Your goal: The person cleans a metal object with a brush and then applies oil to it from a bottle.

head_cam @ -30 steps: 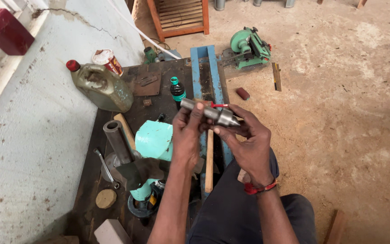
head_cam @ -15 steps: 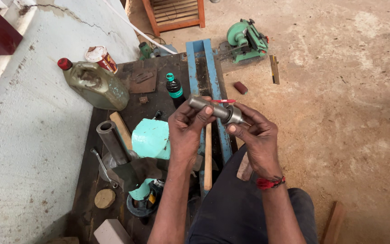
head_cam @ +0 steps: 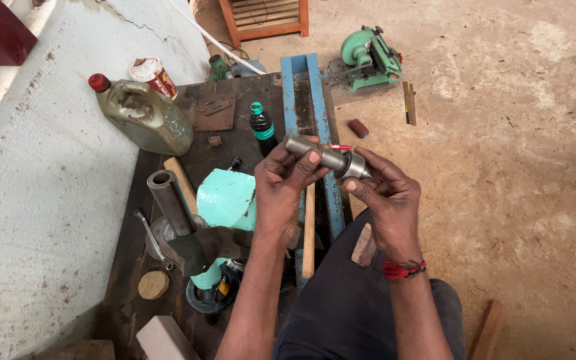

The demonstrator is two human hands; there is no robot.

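Both my hands hold a grey metal cylinder (head_cam: 325, 157), a shaft with a wider collar at its right end, level above the dark work board (head_cam: 235, 133). My left hand (head_cam: 285, 190) grips the shaft's left half, thumb on top. My right hand (head_cam: 385, 197) pinches the collar end with its fingertips; a red thread band is on that wrist. A thin red-tipped object (head_cam: 340, 147) shows just behind the shaft. Below the hands lie a wooden handle (head_cam: 309, 230) and a long blue metal channel (head_cam: 305, 93).
On the board: a turquoise machine body (head_cam: 225, 200) with a grey pipe (head_cam: 168, 200), an oily plastic jug (head_cam: 143, 115), a tin can (head_cam: 153, 75), a small dark bottle (head_cam: 261, 127), a spanner (head_cam: 148, 233). A green grinder (head_cam: 371, 57) sits on the dirt floor. A plastered wall (head_cam: 35, 187) runs along the left.
The hands and shaft stay together in nearly the same pose; the shaft has tilted slightly, right end lower. The camera view has shifted a little.
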